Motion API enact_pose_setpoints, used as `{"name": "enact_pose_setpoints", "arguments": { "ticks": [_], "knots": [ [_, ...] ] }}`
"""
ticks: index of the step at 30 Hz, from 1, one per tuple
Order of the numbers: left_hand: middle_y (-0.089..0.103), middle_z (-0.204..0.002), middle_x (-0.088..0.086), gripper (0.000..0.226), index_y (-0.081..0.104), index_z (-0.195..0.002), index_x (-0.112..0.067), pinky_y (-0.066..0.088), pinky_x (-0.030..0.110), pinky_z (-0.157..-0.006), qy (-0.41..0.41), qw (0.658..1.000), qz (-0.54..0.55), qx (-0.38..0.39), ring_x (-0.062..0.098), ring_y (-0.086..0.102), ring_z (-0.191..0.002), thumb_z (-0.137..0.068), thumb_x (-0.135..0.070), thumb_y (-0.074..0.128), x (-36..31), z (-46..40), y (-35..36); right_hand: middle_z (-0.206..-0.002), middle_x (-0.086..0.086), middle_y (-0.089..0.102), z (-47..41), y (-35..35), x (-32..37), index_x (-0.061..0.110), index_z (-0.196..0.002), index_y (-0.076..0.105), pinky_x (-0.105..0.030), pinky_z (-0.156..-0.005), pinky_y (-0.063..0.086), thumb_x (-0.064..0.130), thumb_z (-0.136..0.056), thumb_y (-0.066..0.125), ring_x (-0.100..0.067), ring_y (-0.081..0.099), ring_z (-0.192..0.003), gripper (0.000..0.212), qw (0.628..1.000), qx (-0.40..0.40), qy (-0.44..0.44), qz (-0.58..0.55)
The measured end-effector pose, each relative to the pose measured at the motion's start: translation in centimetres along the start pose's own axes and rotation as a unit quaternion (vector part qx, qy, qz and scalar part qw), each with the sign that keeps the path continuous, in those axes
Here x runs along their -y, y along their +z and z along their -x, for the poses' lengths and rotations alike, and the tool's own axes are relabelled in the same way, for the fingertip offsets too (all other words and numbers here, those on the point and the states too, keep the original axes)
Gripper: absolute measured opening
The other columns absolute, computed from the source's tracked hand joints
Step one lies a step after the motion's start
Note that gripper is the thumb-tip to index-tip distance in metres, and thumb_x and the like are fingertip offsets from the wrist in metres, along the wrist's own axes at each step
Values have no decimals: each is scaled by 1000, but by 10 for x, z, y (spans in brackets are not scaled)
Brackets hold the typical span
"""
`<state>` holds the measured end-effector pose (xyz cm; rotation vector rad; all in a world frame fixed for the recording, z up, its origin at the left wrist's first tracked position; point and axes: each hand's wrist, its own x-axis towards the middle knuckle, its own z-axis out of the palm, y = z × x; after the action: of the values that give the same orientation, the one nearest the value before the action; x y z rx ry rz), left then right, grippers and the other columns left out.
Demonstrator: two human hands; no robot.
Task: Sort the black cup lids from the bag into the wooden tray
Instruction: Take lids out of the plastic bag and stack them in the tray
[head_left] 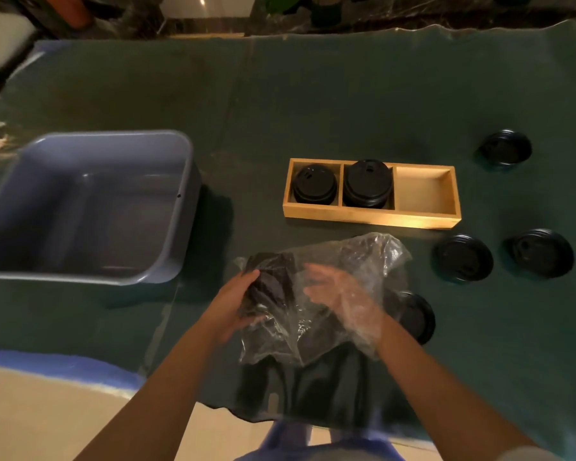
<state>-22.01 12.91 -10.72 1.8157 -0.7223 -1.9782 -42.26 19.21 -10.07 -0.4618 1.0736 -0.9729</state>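
Note:
A clear plastic bag [373, 257] with a stack of black cup lids [273, 281] inside is lifted just above the table's near edge. My left hand [233, 304] grips the stack through the bag from the left. Inside the bag, my right hand [343, 297] has its fingers spread and holds nothing. Beyond the bag lies the wooden tray [373, 217] with three compartments: black lids fill the left [314, 184] and the middle [367, 183], and the right one [423, 194] is bare.
A large grey plastic tub [90, 207] stands at the left. Loose black lids lie on the green cloth at the right [506, 148], [464, 257], [542, 252], and one sits by my right wrist [418, 316]. The table edge runs close below the bag.

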Motion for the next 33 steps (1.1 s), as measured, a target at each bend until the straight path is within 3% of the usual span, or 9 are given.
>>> {"name": "enact_pose_setpoints", "arguments": {
  "ticks": [3,5,9,11,14,18,23,27,33],
  "knots": [
    [64,-95,13,32,60,-100,-8,55,43,-71,-11,998,61,18,27,61,-89,-88,-31,40,-1,4,-2,-104,-13,64,-19,17,-9,6,-115,54,-38,-83,55,-4,-76,67,-29,64,-96,42,994,-9,-6,109],
    [65,-94,13,26,60,-95,-10,54,44,-72,12,998,53,13,28,62,-88,-92,-21,37,-1,8,-1,-108,-12,63,-29,29,-11,4,-119,51,-42,-92,51,2,-74,71,-27,62,-101,49,984,-11,19,178],
    [68,-98,14,26,64,-107,-9,54,49,-85,50,998,-24,32,30,64,-94,-94,-25,47,2,14,0,-107,-1,59,-35,50,-14,11,-124,46,-33,-92,49,18,-72,76,-18,57,-103,60,953,-90,20,290],
    [68,-98,15,26,68,-98,-11,52,48,-89,55,995,-58,53,28,64,-92,-94,-27,48,3,15,-4,-108,6,55,-33,56,-18,14,-128,40,-27,-88,48,29,-69,78,-12,55,-101,72,945,-106,-19,310],
    [70,-77,4,31,73,-75,-19,53,39,-81,53,994,-75,66,19,63,-76,-93,-29,49,3,17,-8,-108,12,49,-28,63,-23,20,-133,32,-13,-74,40,39,-63,80,-8,53,-97,87,947,-127,-57,291],
    [68,-92,10,28,71,-93,-13,55,44,-86,70,991,-80,81,24,63,-88,-93,-31,51,4,19,-10,-112,-2,57,-29,66,-24,12,-126,41,-21,-80,46,21,-66,81,-20,59,-104,73,943,-170,-102,268],
    [71,-93,4,23,70,-105,-16,53,24,-57,139,986,-81,-44,17,66,-83,-88,-26,58,1,12,-17,-118,-12,56,-24,58,-19,11,-119,44,-26,-87,46,14,-71,78,-25,56,-108,60,956,-192,-42,218],
    [71,-91,5,17,69,-97,-14,55,30,-68,157,983,-27,-96,18,67,-84,-92,-17,53,0,3,-21,-121,-20,58,-9,26,-11,5,-120,44,-52,-93,49,3,-68,77,-34,60,-108,61,968,-220,-49,111],
    [72,-89,9,20,70,-101,-12,52,17,-50,209,954,-27,-212,17,66,-72,-90,-13,54,4,-8,-54,-98,-5,65,17,-22,4,22,-105,56,-35,-79,54,3,-71,74,-21,64,-91,42,971,-232,-18,62]
  ]
}}
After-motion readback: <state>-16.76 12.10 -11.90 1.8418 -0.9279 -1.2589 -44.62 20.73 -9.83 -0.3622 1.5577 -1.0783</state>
